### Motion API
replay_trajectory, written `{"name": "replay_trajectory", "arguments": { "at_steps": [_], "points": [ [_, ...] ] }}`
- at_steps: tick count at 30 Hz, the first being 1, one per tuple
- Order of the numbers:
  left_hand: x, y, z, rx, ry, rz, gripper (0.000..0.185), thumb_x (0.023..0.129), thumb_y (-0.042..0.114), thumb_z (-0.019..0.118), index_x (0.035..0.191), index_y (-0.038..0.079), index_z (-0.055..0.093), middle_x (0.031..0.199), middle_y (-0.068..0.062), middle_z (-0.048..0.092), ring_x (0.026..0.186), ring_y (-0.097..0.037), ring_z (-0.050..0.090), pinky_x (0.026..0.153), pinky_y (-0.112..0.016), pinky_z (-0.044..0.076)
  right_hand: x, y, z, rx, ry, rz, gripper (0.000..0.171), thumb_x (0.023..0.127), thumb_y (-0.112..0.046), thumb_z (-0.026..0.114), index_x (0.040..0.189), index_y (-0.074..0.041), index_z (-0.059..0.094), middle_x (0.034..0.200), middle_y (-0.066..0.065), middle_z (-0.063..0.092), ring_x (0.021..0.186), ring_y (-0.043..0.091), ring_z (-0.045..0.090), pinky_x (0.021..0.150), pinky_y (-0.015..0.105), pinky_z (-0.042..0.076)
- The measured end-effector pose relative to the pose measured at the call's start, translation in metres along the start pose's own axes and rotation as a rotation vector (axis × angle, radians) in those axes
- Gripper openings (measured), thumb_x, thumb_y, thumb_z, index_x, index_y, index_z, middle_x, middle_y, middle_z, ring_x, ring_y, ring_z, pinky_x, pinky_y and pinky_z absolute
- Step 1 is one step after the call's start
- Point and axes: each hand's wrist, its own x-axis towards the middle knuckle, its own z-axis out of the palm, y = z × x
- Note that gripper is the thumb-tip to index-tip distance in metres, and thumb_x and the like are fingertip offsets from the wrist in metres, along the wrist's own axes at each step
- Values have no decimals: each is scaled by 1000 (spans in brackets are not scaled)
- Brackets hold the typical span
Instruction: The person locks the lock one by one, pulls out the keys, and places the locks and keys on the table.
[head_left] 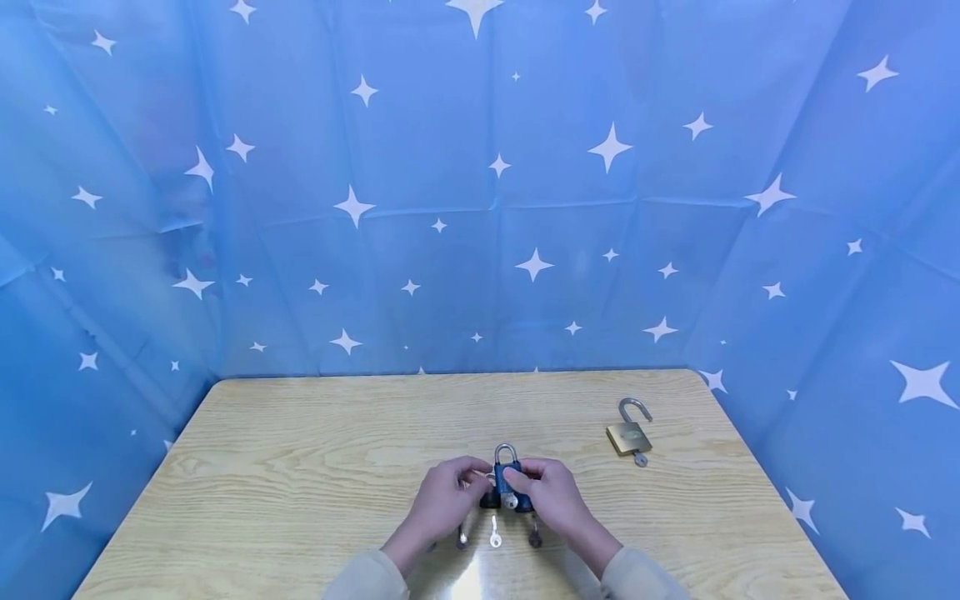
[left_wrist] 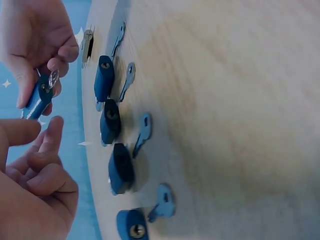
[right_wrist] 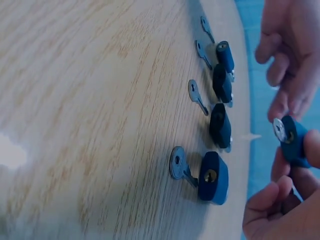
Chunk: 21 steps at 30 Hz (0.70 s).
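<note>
In the head view my right hand [head_left: 551, 492] holds a small blue padlock [head_left: 504, 477] upright between thumb and fingers, shackle up. A key [right_wrist: 279, 130] sits in its keyhole, seen in the right wrist view. My left hand [head_left: 450, 492] is close beside the padlock, its fingers partly bent. In the left wrist view the left hand [left_wrist: 40, 185] shows nothing between its thumb and fingers; whether a fingertip touches the padlock, I cannot tell. Below the hands, a black padlock [head_left: 490, 498] and other dark or blue padlocks [right_wrist: 213, 177] stand in a row on the table.
Loose keys lie in front of the row of padlocks, among them a silver key [head_left: 496, 533] and a dark key [head_left: 535, 535]. A brass padlock [head_left: 628, 437] with its shackle open and a key in it lies toward the back right of the wooden table [head_left: 300, 450]. A starry blue curtain [head_left: 420, 167] surrounds it.
</note>
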Motion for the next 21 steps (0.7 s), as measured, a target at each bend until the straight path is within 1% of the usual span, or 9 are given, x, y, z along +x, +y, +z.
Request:
{"name": "replay_trajectory", "arguments": {
  "at_steps": [2,3,6,9,11,13,17,21],
  "points": [
    [-4,-3,1,-49,-29,-12,19,93,23,64,107,12,70,87,0,73,76,-10,63,63,-24,47,0,1,0,13,0,7,27,93,-28,65,106,-6,73,100,7,72,89,12,62,79,29,49],
    [-6,-5,3,-69,-39,-14,19,92,24,66,105,11,71,87,0,73,78,-9,64,66,-24,48,0,1,0,14,1,10,27,93,-28,65,106,-6,73,101,6,72,90,12,62,79,29,49],
    [-10,-8,7,-109,-53,-10,20,90,26,69,101,9,73,90,-1,74,79,-7,63,67,-23,48,1,1,1,9,7,14,27,93,-29,65,104,-7,73,99,5,72,91,12,61,80,28,48],
    [-10,-10,12,-104,-59,5,21,91,28,68,99,10,75,92,-2,74,77,-4,60,65,-21,48,1,1,1,6,-4,13,27,93,-30,64,103,-7,74,99,5,73,91,12,62,80,28,47],
    [-9,-11,16,-96,-49,6,21,91,30,68,97,11,76,90,0,73,75,-2,58,65,-21,47,2,1,2,10,-9,13,27,94,-31,63,102,-7,74,99,4,73,90,12,62,80,28,47],
    [-9,-11,19,-111,-36,-4,21,90,30,68,95,11,76,89,0,73,75,-2,58,66,-21,47,2,1,2,13,-10,13,28,94,-32,63,103,-7,74,99,5,73,90,12,61,79,28,47],
    [-10,-9,24,-184,2,-56,19,89,26,70,91,9,77,90,-4,75,79,-3,59,70,-22,47,2,2,3,3,11,19,30,94,-33,63,102,-6,74,98,4,72,89,12,59,77,28,46],
    [-9,-6,27,-270,18,-108,19,88,22,71,89,4,77,87,-11,75,78,-6,60,69,-23,46,3,1,3,-10,28,30,30,94,-33,63,100,-6,74,97,3,71,90,12,59,78,28,45]
  ]
}}
